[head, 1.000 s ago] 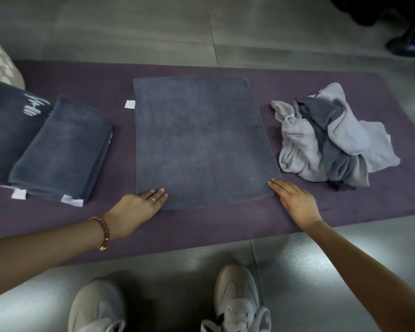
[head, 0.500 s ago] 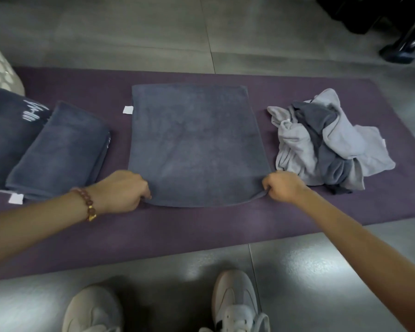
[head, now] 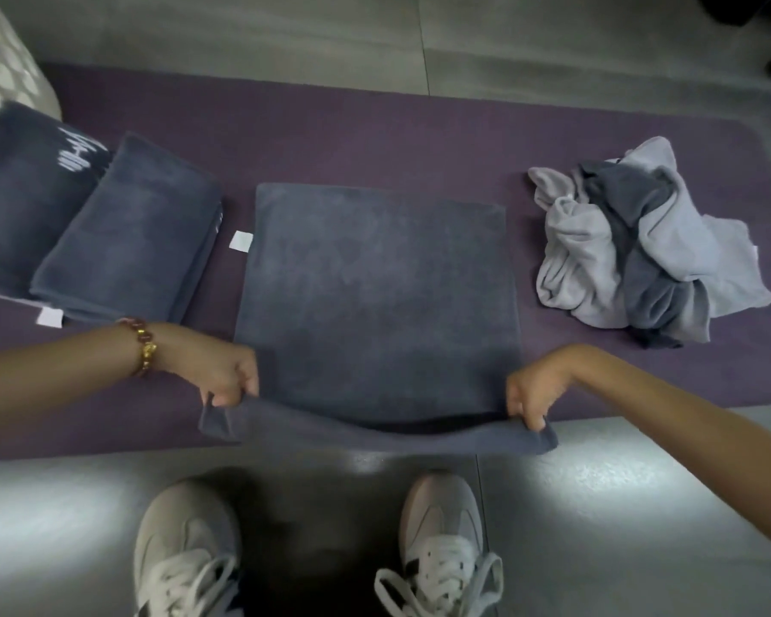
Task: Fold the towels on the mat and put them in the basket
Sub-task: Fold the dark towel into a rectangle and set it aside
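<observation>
On the purple mat (head: 375, 140), in the middle of the view, one dark grey towel (head: 375, 296) lies flat, except its near edge. Two hands are seen. The left hand (head: 223, 371), at 8 o'clock, pinches the near left corner with curled fingers. The right hand (head: 530, 389), at 4 o'clock, pinches the near right corner in the same way. Between them the lifted edge sags above the mat. One bead bracelet (head: 145, 347) is on the left wrist.

At 9 o'clock lie two folded dark towels side by side, touching: one plain folded towel (head: 130, 233) and one towel with white script (head: 23, 193). At 2 o'clock is one crumpled pile (head: 642, 247) of light grey and dark grey cloth; how many pieces are in it cannot be counted.

At 10 o'clock stands one pale dotted object (head: 1, 69), cut by the frame; whether it is the basket, and what is inside, cannot be told. Two white shoes (head: 441, 541) stand on the grey floor (head: 642, 505) at 6 o'clock.
</observation>
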The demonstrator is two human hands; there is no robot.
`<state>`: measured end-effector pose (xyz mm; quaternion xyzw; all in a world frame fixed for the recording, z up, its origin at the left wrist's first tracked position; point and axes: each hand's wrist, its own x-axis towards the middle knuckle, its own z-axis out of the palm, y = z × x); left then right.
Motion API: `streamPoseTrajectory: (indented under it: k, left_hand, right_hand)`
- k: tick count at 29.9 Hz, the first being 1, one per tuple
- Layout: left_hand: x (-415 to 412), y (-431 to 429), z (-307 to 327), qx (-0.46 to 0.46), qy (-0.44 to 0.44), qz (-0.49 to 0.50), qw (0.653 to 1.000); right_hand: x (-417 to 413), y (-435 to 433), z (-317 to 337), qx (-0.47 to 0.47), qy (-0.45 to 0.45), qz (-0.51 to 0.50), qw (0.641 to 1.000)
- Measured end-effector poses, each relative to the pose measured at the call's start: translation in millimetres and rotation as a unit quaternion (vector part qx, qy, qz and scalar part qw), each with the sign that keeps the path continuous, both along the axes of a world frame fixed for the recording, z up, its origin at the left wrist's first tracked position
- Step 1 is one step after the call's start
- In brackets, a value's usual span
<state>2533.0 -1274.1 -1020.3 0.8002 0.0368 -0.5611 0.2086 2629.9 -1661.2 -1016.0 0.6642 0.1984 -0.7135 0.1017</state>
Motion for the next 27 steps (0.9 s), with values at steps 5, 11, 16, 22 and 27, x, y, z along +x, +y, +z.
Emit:
streamPoseTrajectory:
  k: [5,11,16,22,27]
  left_hand:
    - [44.5,30.3,21.4,-0.181,-0.105,0.324,0.923]
    - [120.0,22.9,0.5,-0.164,-0.32,0.525,0.772]
    - [144.5,6.8,-32.6,-0.056,-0.415,0.543,0.728]
    - [137.7,-2.4,-46.5,-0.03,-0.482,0.496,0.721]
    - [148.7,9.8,-34.7,-0.056,-0.571,0.462,0.676]
  right_hand:
    - [56.1,-23.3,17.2,0.167,-0.161,-0.418,0.878]
    - [118.7,8.6,9.1,0.241,-0.308,-0.669,0.632]
    - [140.0,30.6,-26.5,0.24,-0.391,-0.694,0.555]
    - [133.1,39.9,-37.7,0.24,-0.553,-0.578,0.55]
    - [151.4,42.2,-27.9,0.28,-0.599,-0.552,0.508]
